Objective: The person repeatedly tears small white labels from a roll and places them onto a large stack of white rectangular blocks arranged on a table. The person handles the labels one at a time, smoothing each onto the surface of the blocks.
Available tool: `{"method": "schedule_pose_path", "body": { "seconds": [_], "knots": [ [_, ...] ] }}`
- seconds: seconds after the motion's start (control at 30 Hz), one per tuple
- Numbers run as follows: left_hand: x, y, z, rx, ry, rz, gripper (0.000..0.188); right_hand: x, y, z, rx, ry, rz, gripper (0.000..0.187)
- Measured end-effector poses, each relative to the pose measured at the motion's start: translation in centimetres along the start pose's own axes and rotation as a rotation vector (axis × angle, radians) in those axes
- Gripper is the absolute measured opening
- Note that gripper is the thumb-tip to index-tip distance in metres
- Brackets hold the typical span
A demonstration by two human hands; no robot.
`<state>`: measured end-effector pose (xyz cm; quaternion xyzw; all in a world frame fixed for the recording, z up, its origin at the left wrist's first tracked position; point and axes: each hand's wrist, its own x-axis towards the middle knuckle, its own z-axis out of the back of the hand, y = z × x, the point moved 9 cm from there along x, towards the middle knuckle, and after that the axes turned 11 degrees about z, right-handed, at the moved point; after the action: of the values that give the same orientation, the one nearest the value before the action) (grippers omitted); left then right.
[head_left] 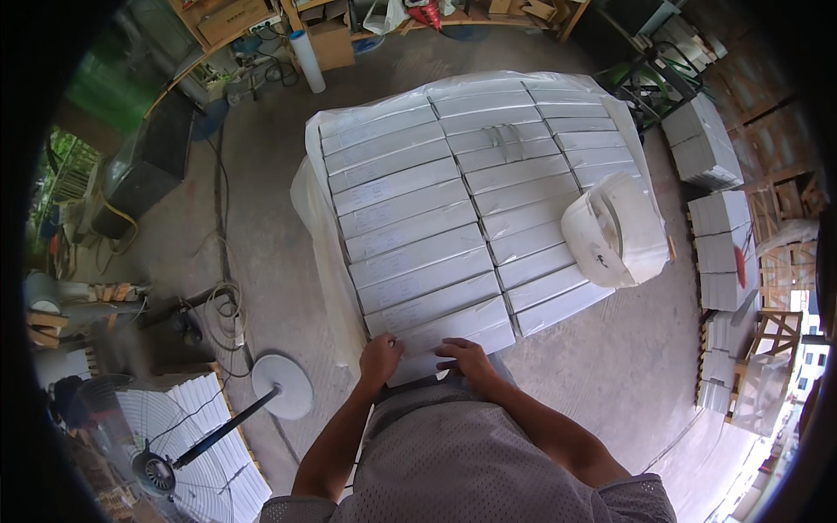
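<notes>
At the near edge of a large stack of long white boxes (pixel 384 234), both my hands are close to the nearest white box (pixel 453 333). My left hand (pixel 380 360) is closed at the left end of that box, thumb and fingers drawn together; what they pinch, if anything, is too small to make out. Toward the middle of the box's near side, my right hand (pixel 467 361) has bent fingers a little apart, reaching left across the white surface. No object shows in it. Thin clear plastic film (pixel 324 253) hangs along the stack's left side.
A white tub-like container (pixel 615 231) and a pair of clear curved pieces (pixel 504 142) lie on the boxes. To my left stands a fan (pixel 157 471) beside a round base (pixel 282 386). Cables (pixel 225 305) run over the floor. Bundled white stacks (pixel 722 248) line the right.
</notes>
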<state>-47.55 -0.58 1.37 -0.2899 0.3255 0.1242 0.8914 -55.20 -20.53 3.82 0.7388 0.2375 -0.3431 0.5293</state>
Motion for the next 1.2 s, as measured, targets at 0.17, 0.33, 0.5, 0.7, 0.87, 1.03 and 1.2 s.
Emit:
{"method": "schedule_pose_path", "body": {
  "seconds": [0.17,0.33,0.5,0.7,0.87,1.03,1.2],
  "knots": [
    [0.4,0.3,0.0,0.078,-0.058,-0.007,0.034,1.2,-1.6,-0.5,-0.024,0.040,-0.004,0.052],
    [0.2,0.2,-0.5,0.165,-0.132,-0.073,0.030,0.8,-1.6,-0.7,-0.008,0.029,0.008,0.048],
    [-0.7,-0.7,-0.3,0.285,-0.185,-0.056,0.026,1.0,-2.1,-0.5,0.000,0.013,0.008,0.045],
    [-1.0,-1.2,-0.7,0.377,-0.242,-0.070,0.027,1.6,-2.6,-0.1,-0.011,0.001,0.029,0.047],
    [-1.4,-1.2,-0.1,0.375,-0.274,-0.051,0.026,1.9,-2.8,0.1,-0.063,0.001,0.070,0.048],
    [-1.4,-0.1,0.5,0.296,-0.292,-0.061,0.029,2.1,-2.0,0.4,-0.272,-0.004,0.163,0.041],
    [-1.4,0.3,0.6,0.291,-0.288,-0.049,0.035,2.1,0.2,2.8,-0.706,-0.283,0.328,0.027]
  ]
}}
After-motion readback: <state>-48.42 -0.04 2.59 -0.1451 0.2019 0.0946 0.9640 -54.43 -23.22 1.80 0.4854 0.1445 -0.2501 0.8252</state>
